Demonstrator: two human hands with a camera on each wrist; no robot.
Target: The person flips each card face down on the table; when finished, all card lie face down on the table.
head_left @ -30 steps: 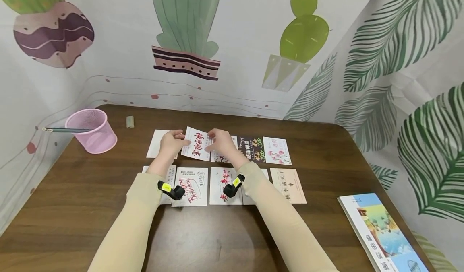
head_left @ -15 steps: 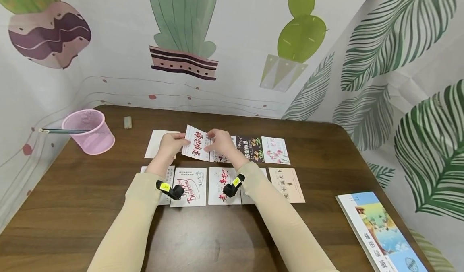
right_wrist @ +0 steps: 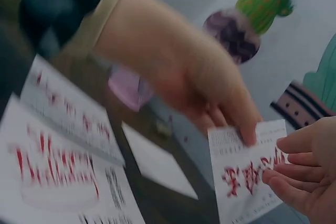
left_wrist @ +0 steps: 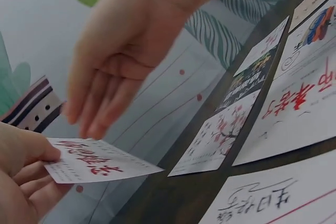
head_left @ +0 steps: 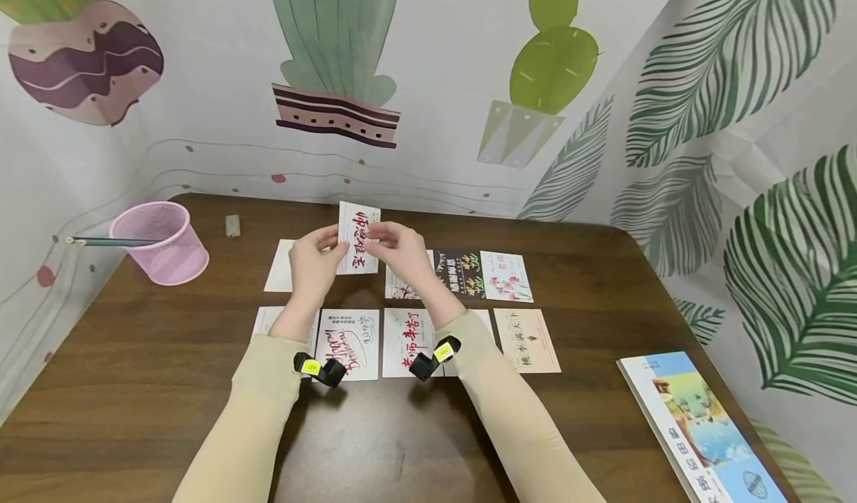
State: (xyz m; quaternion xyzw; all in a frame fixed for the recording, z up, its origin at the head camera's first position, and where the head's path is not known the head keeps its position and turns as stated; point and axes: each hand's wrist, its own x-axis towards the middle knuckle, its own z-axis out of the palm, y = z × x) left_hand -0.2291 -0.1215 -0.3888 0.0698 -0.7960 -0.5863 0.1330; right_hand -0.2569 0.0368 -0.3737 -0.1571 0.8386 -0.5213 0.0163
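A white card with red brush lettering (head_left: 357, 251) is held up off the table, tilted toward upright. My left hand (head_left: 313, 265) pinches its left side, thumb on the printed face, as the left wrist view shows at the card's edge (left_wrist: 105, 165). My right hand (head_left: 404, 254) is at the card's right side with relaxed, extended fingers. In the left wrist view this right hand (left_wrist: 123, 61) hangs above the card, not gripping it. Below the hands lie a blank white card (head_left: 278, 271), a blossom card (head_left: 399, 289) and a birthday card (head_left: 352, 343).
More cards lie in two rows, among them a dark card (head_left: 463, 274), a pink flower card (head_left: 506, 276) and a beige card (head_left: 527, 341). A pink mesh pen holder (head_left: 170, 246) with pencils (head_left: 114, 242) stands left, near an eraser (head_left: 232, 225). A book (head_left: 699, 421) lies right.
The red-lettered card has risen off the back row and tilted upright, uncovering table beneath. Both hands have risen with it, and the right fingers have loosened from the card.
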